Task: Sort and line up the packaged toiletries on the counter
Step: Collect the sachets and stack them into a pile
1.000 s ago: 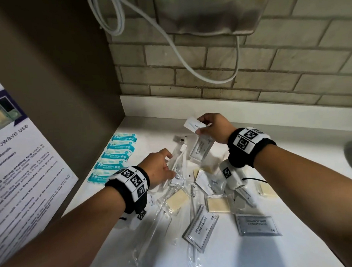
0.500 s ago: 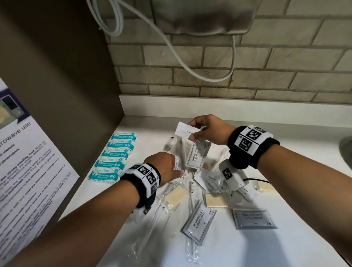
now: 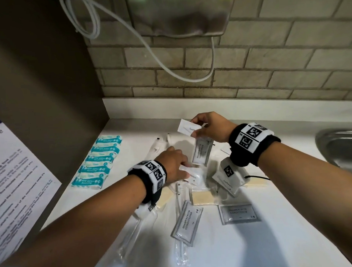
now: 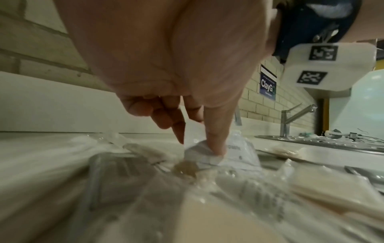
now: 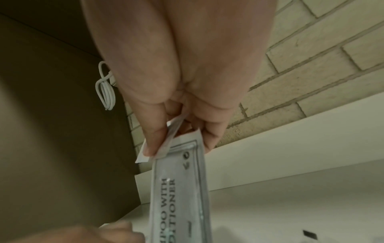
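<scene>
A: White counter [image 3: 255, 248] under the brick wall; right hand [image 3: 209, 127] is pinching a grey shampoo sachet [image 3: 201, 152] plus a white paper packet [image 3: 188, 128], lifted.

B: Left hand [image 3: 173, 163] is now dropping, thumb pressing a white sachet [image 4: 204, 152] in the pile. Teal packets [image 3: 100, 159] lined already.

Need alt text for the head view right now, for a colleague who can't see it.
Over a white counter, the right hand holds up a shampoo sachet and a white packet, while the left hand pinches another packet in the unsorted pile. Five teal packets lie lined up at left.
</scene>
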The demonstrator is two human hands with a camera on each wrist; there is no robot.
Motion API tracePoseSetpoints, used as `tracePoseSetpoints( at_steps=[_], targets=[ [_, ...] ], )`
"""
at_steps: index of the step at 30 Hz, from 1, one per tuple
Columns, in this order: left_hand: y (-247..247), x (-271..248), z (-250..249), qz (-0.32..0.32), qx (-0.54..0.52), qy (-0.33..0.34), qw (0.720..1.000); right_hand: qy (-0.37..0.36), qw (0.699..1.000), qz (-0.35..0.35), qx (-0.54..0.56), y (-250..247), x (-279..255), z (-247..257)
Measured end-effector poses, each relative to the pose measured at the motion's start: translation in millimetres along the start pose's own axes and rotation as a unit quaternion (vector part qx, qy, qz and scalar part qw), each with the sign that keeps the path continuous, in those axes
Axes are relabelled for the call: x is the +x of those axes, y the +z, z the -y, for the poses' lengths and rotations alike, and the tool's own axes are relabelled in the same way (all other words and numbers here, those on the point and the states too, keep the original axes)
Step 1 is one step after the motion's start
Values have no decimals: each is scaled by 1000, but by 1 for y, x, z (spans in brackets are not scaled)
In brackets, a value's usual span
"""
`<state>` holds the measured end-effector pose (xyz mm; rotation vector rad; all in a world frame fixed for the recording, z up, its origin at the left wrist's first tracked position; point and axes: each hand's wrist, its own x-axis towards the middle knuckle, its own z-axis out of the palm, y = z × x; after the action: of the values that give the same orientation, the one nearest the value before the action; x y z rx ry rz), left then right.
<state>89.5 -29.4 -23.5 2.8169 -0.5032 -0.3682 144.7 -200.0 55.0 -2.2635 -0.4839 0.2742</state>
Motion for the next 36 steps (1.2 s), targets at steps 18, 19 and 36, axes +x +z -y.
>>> tracePoseSetpoints(
  at_steps=[18, 19, 36],
  targets=[
    [-54, -44, 38, -188, -166, -197, 948, 51, 995, 69, 42, 52, 21, -21],
    [-51, -45, 36, -185, -173, -195, 947, 50, 996, 69, 13, 57, 23, -22],
    [-39, -25, -15, -182, -259, -113, 942, 122, 960, 157, -198, 4, -59, -50]
  ],
)
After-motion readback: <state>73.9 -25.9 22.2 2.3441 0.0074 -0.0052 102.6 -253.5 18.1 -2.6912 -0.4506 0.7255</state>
